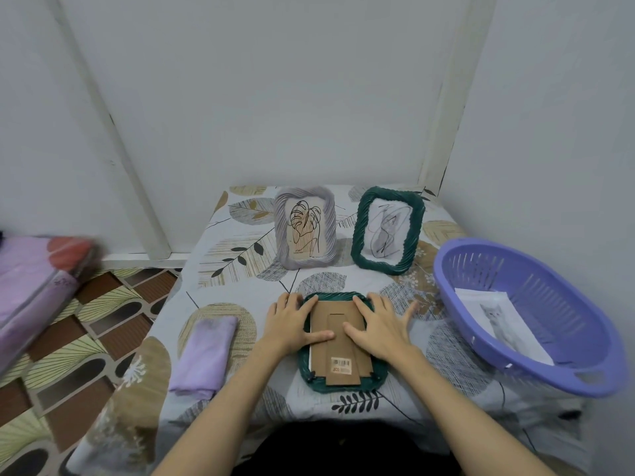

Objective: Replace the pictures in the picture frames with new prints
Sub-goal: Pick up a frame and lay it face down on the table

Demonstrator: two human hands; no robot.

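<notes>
Two hands flat on brown cardboard backing (340,341) of face-down dark green wavy-edged frame (343,384) on table: left hand (292,326), right hand (381,328), fingers straight, spread, pressing, likely steadying backing for removal or seating. Beyond, lilac frame (305,228) and second green frame (388,230) upright. Cat prints (498,317) wait in purple basket (536,369), right.

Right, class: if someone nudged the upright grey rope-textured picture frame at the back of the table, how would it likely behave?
The upright grey rope-textured picture frame stands nearly vertical on a soft patterned tablecloth, so it would probably tip backward rather than slide. Its thick moulded border suggests it is stiff, not floppy. It may hold glass, so treat it as possibly fragile.
</notes>
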